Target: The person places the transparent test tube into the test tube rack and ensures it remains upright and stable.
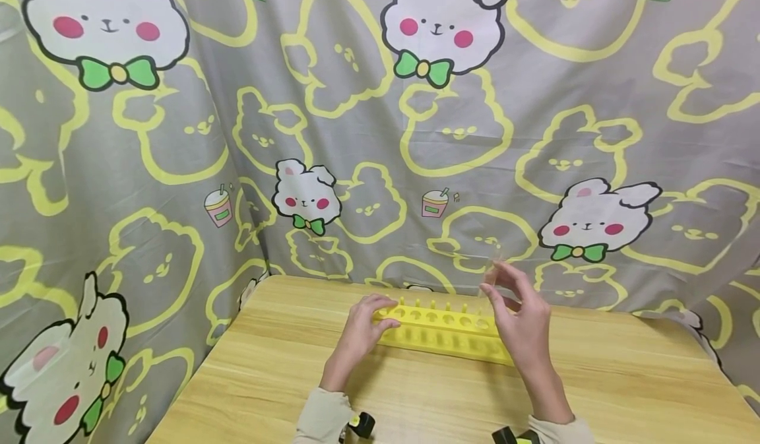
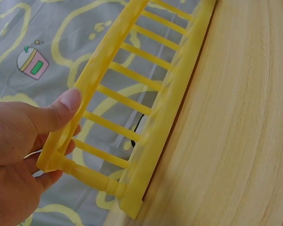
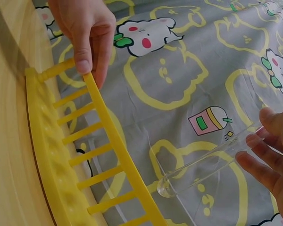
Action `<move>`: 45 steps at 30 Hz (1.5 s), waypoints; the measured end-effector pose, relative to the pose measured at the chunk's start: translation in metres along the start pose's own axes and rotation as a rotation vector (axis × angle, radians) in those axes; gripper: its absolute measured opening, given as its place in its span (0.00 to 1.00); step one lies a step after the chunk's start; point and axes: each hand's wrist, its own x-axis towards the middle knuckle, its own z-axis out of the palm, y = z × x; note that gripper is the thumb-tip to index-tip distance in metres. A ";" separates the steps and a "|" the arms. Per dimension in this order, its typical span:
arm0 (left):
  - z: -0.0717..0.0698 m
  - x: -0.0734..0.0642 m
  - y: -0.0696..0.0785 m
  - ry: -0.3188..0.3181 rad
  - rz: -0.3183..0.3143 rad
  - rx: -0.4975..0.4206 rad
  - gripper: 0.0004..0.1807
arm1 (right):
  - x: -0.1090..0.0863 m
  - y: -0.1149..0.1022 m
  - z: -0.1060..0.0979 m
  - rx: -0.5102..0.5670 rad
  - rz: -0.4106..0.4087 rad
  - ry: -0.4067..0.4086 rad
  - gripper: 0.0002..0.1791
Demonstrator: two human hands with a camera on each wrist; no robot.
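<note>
A yellow test tube rack, with a row of round holes on top and a row of pegs behind, stands on the table. My left hand grips the top bar at the rack's left end, thumb on the near side and fingers partly hidden behind. Above the right end of the rack, my right hand pinches a clear test tube between thumb and fingers. In the right wrist view the tube's rounded closed end points towards the rack, apart from it. Its upper end is by the fingers.
The wood-grain table reaches its back edge just behind the rack. A grey curtain with bunny faces and yellow outlines hangs behind and along the left. Wrist cameras are partly visible by both sleeves.
</note>
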 end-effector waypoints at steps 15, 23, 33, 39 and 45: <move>0.000 0.000 0.001 -0.010 -0.016 -0.007 0.21 | -0.001 -0.001 0.005 0.032 0.027 -0.029 0.27; 0.000 0.000 0.001 0.001 -0.012 -0.005 0.20 | -0.001 0.002 0.010 0.009 0.006 -0.005 0.28; 0.000 0.000 0.001 -0.002 -0.015 -0.008 0.20 | -0.002 0.000 0.013 0.049 0.028 -0.038 0.27; 0.001 0.000 0.002 0.000 -0.019 -0.008 0.21 | -0.002 0.001 0.015 0.053 0.016 -0.039 0.27; 0.001 0.001 0.003 0.000 -0.021 -0.008 0.20 | -0.004 0.002 0.016 0.048 0.006 -0.032 0.27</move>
